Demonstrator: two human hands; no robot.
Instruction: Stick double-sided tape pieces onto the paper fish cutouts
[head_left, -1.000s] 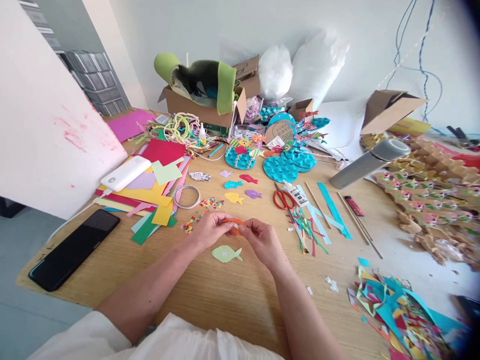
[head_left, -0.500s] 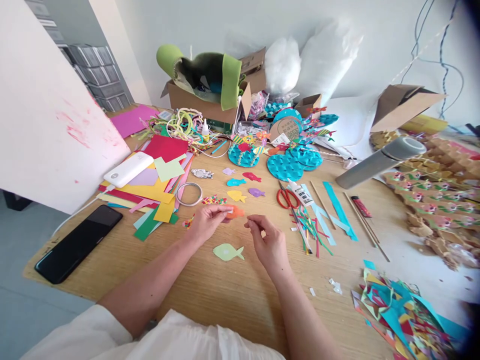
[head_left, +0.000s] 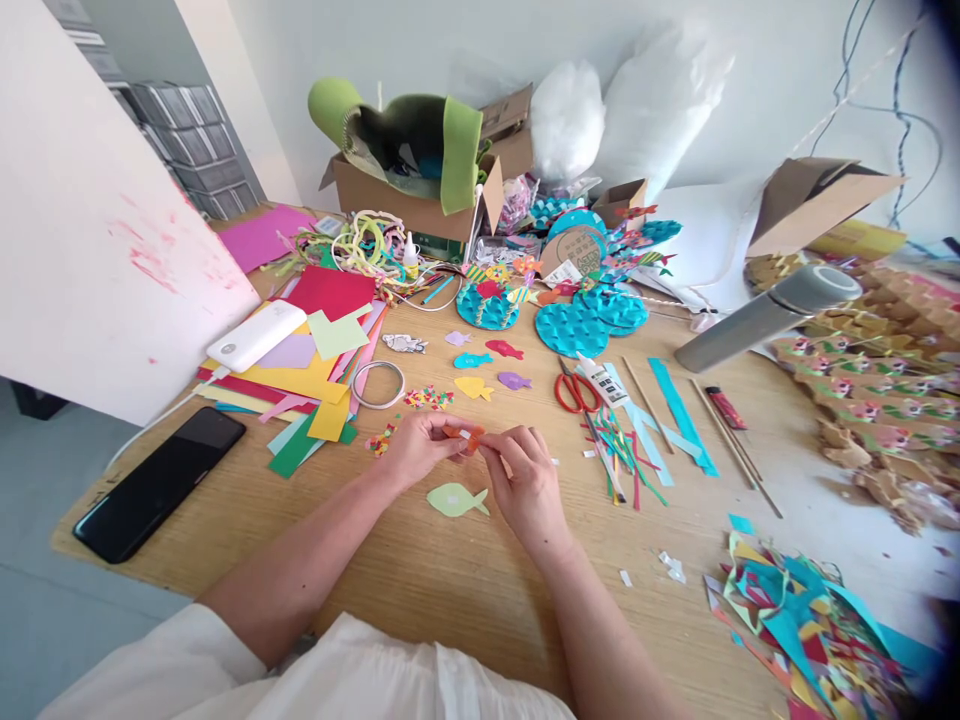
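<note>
Between my hands is a small orange paper fish (head_left: 475, 437) with a white patch on it. My left hand (head_left: 421, 448) pinches it from the left, fingers closed. At its right end, my right hand (head_left: 523, 478) has thumb and fingertips pressed together on the paper. My fingers hide part of the fish. Just below lies a pale green paper fish (head_left: 456, 499) with a light spot in its middle. Beyond my hands lie several smaller paper fish, among them a yellow one (head_left: 472, 387), a purple one (head_left: 514, 381) and a blue one (head_left: 472, 360).
Coloured paper sheets (head_left: 330, 295), a phone (head_left: 159, 485) and a tape roll (head_left: 378, 385) are on the left. To the right are red-handled scissors (head_left: 577, 392), a glue bottle (head_left: 602, 382), paper strips and a grey flask (head_left: 765, 318). Paper scraps (head_left: 806, 620) heap at lower right.
My right hand has moved left and now meets the orange fish, which it was apart from before. The fish is tilted and more covered by my fingers.
</note>
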